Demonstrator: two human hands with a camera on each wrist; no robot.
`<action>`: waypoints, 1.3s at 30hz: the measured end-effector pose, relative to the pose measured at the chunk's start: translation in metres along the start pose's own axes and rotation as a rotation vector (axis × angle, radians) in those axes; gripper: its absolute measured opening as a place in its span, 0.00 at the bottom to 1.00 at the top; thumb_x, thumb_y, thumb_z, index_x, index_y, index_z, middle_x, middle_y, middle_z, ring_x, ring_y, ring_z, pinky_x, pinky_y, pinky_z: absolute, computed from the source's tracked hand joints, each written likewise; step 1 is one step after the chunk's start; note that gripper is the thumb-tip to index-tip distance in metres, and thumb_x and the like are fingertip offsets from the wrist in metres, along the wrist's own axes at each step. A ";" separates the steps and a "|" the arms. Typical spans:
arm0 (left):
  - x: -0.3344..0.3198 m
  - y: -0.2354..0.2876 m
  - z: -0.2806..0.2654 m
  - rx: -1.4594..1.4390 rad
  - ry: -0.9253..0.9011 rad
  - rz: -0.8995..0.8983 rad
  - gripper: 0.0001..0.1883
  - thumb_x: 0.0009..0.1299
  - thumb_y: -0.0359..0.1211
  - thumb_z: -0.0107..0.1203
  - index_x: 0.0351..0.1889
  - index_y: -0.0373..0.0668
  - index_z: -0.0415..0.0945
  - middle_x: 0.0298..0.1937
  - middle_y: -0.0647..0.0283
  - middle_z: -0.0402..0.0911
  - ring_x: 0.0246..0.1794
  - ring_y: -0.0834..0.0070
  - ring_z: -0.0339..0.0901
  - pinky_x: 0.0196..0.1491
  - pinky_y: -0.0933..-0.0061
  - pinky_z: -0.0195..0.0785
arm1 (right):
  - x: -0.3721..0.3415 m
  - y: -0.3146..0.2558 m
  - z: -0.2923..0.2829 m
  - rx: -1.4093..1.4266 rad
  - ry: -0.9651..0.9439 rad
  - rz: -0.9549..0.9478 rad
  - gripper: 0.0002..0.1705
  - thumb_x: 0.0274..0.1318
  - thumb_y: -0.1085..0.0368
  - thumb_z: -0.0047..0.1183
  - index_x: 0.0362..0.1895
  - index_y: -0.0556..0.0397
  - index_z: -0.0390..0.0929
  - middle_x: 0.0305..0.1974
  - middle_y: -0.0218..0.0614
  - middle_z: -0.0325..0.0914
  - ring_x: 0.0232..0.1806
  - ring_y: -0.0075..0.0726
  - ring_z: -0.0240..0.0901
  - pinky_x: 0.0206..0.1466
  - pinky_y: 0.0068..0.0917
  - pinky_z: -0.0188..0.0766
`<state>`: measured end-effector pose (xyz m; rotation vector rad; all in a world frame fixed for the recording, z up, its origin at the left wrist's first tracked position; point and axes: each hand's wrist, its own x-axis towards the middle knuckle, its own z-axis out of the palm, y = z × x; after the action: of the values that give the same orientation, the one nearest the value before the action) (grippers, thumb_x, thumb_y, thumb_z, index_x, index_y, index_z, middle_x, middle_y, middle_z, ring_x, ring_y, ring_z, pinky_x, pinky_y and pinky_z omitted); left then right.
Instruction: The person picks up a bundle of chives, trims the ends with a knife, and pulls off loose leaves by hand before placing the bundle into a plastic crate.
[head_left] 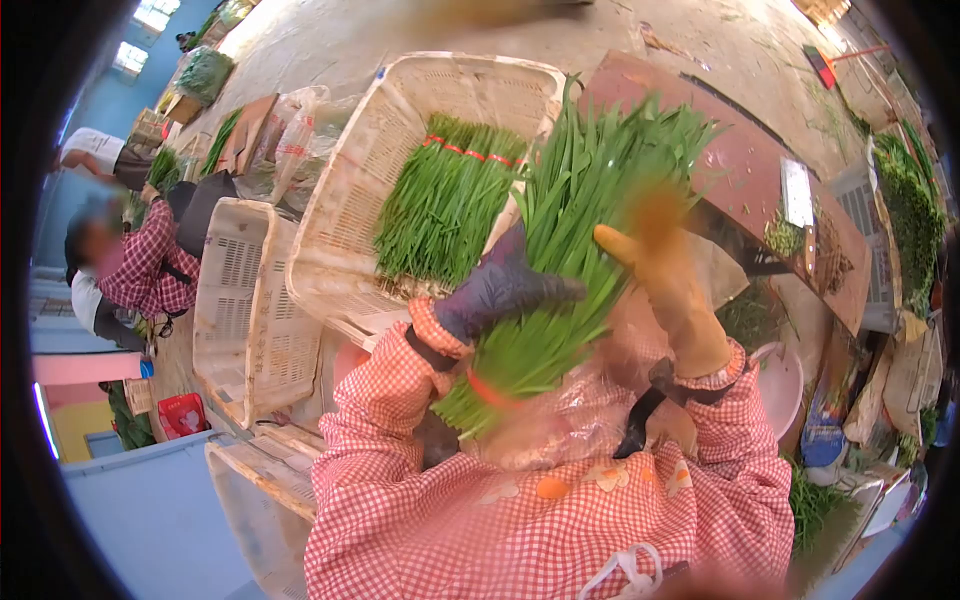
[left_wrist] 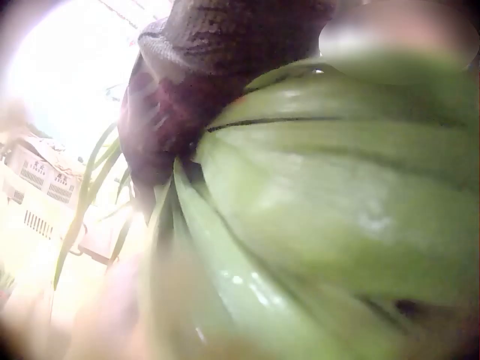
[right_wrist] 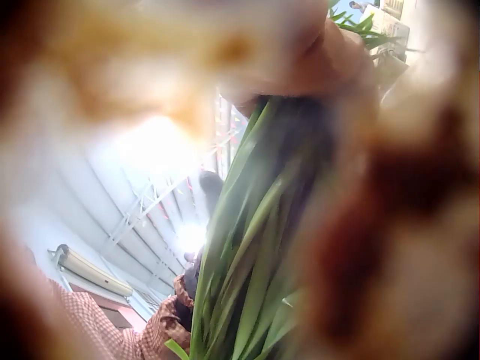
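Observation:
A large bunch of garlic chives (head_left: 560,300) lies slantwise over the person's lap, its leaves fanned toward the board and a red band (head_left: 490,390) near its lower end. My left hand (head_left: 500,285), in a dark patterned glove, grips the bunch around its middle. In the left wrist view, broad green leaves (left_wrist: 322,195) fill much of the picture beside the dark glove (left_wrist: 165,112). My right hand (head_left: 675,285), in an orange-yellow glove, is at the right side of the leaves with fingers extended, its upper part blurred. Long leaves (right_wrist: 247,247) run below that hand in the right wrist view.
Ahead, a white plastic crate (head_left: 335,200) holds several banded chive bundles (head_left: 450,200). More crates (head_left: 230,300) stand at left. A brown board (head_left: 740,170) at right bears a cleaver (head_left: 797,195). A pink basin (head_left: 778,385) sits near the right elbow. Another person (head_left: 150,255) works at far left.

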<state>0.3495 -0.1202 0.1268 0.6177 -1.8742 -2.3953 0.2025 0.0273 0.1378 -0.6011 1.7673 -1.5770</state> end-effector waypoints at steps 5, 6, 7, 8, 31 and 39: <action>-0.020 0.000 0.003 0.094 0.007 0.214 0.52 0.53 0.27 0.76 0.74 0.40 0.55 0.67 0.59 0.70 0.65 0.70 0.68 0.66 0.66 0.64 | -0.002 -0.005 0.009 0.144 -0.114 -0.027 0.20 0.57 0.69 0.63 0.54 0.61 0.78 0.48 0.36 0.82 0.47 0.30 0.77 0.53 0.29 0.73; -0.022 0.001 0.005 0.141 0.020 0.232 0.54 0.52 0.28 0.77 0.75 0.40 0.52 0.70 0.59 0.66 0.68 0.69 0.64 0.69 0.65 0.59 | -0.002 -0.009 0.009 0.149 -0.129 -0.008 0.21 0.55 0.68 0.63 0.54 0.59 0.78 0.48 0.36 0.82 0.47 0.32 0.78 0.53 0.30 0.74; -0.021 0.001 0.007 0.318 0.103 0.286 0.53 0.52 0.28 0.77 0.75 0.40 0.53 0.68 0.59 0.68 0.67 0.69 0.65 0.68 0.66 0.61 | 0.001 -0.008 0.011 0.043 -0.100 -0.142 0.22 0.55 0.67 0.63 0.54 0.59 0.78 0.47 0.37 0.82 0.47 0.33 0.78 0.53 0.31 0.74; -0.020 0.000 0.010 0.495 0.183 0.330 0.52 0.53 0.28 0.76 0.74 0.40 0.54 0.67 0.59 0.69 0.66 0.69 0.67 0.67 0.66 0.63 | 0.006 -0.005 0.014 -0.061 -0.068 -0.269 0.22 0.55 0.65 0.63 0.54 0.58 0.78 0.47 0.39 0.83 0.46 0.35 0.79 0.52 0.31 0.74; -0.046 0.053 -0.085 -0.012 0.428 0.408 0.18 0.62 0.26 0.66 0.49 0.35 0.79 0.41 0.62 0.85 0.39 0.75 0.84 0.43 0.72 0.79 | 0.054 -0.149 0.118 -0.633 -0.511 -0.154 0.29 0.62 0.49 0.55 0.56 0.62 0.76 0.48 0.51 0.81 0.49 0.45 0.78 0.53 0.37 0.74; -0.037 0.077 -0.235 0.486 0.631 0.507 0.16 0.72 0.41 0.54 0.49 0.44 0.84 0.46 0.61 0.85 0.46 0.74 0.83 0.51 0.70 0.78 | 0.087 -0.113 0.077 -0.130 -0.214 -0.413 0.25 0.66 0.52 0.54 0.55 0.60 0.78 0.46 0.44 0.82 0.46 0.34 0.79 0.51 0.31 0.75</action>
<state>0.4447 -0.3481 0.1642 0.6986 -1.9788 -1.2508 0.1909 -0.1051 0.2308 -1.2156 1.6628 -1.5950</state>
